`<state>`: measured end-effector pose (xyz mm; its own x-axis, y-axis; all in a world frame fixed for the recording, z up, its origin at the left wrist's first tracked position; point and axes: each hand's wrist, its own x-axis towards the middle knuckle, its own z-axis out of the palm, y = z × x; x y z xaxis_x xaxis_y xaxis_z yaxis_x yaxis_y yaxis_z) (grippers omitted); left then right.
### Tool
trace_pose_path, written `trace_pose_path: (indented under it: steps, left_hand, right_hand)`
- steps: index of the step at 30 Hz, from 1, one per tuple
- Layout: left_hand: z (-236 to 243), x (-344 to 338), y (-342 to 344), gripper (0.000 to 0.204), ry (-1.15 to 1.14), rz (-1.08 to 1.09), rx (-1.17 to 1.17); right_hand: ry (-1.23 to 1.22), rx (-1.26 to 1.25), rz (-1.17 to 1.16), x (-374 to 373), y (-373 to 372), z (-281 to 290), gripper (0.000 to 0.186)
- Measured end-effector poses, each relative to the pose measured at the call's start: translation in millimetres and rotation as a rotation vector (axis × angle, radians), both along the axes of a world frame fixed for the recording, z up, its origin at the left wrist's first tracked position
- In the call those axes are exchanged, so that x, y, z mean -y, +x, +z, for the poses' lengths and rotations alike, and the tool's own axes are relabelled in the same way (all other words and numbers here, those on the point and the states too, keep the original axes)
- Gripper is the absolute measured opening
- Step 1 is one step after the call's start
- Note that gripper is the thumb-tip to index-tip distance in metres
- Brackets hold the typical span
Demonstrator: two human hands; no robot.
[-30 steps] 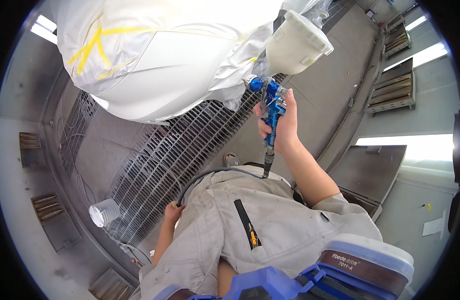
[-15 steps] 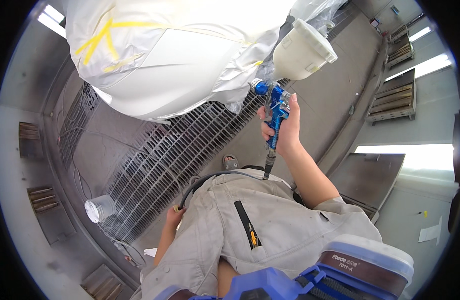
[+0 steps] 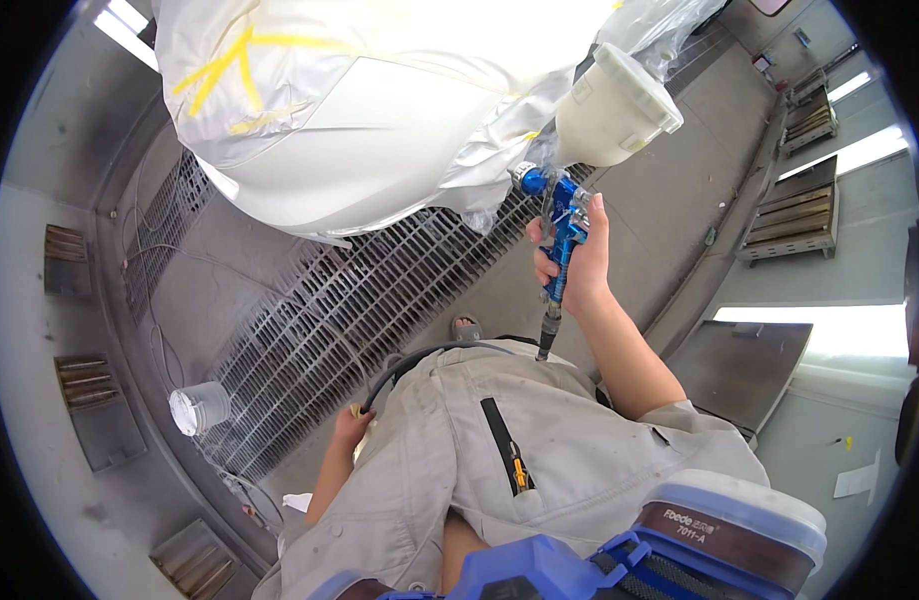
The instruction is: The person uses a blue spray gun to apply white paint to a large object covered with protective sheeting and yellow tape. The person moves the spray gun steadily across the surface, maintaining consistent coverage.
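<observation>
My right hand (image 3: 585,258) is closed around the grip of a blue spray gun (image 3: 561,215), its nozzle turned to the left. On top of the gun sits a whitish paint cup (image 3: 619,108), tilted. In front lies a white car body panel (image 3: 329,150), framed by white masking sheet (image 3: 379,25) and strips of yellow tape (image 3: 224,68). The nozzle stands apart from the panel's right end. Low at my left side, my left hand (image 3: 351,428) is closed on a dark air hose (image 3: 404,367) that runs across my waist.
A metal floor grating (image 3: 319,320) runs beneath the car. On the floor at left stands a white bucket (image 3: 199,408), with a thin hose (image 3: 159,340) nearby. Slatted vents (image 3: 794,215) line the right wall. A respirator (image 3: 719,530) shows at the lower edge.
The whole view has shifted slightly, with the panel and spray gun now a little further right and lower in the picture. Both hands keep their grips.
</observation>
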<state>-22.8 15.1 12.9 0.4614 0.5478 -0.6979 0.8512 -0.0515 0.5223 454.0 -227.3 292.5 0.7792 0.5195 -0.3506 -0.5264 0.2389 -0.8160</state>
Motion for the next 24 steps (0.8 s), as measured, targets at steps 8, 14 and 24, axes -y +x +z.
trace_pose_path:
  steps: [8, 14, 24]
  left_hand:
    - [-3.8, -8.9, 9.6, 0.027, 0.005, 0.012, 0.063]
    - [-6.7, -14.8, 12.4, 0.028, 0.026, -0.043, -0.036]
    - [-10.0, -9.1, 8.6, 0.026, -0.024, 0.002, 0.004]
  right_hand:
    - [0.011, -0.010, -0.039, 5.4, 0.2, 1.7, 0.075]
    - [0.029, -0.021, -0.097, 8.4, 0.7, 3.3, 0.073]
    - [0.024, -0.003, -0.064, 3.4, 4.2, 2.1, 0.072]
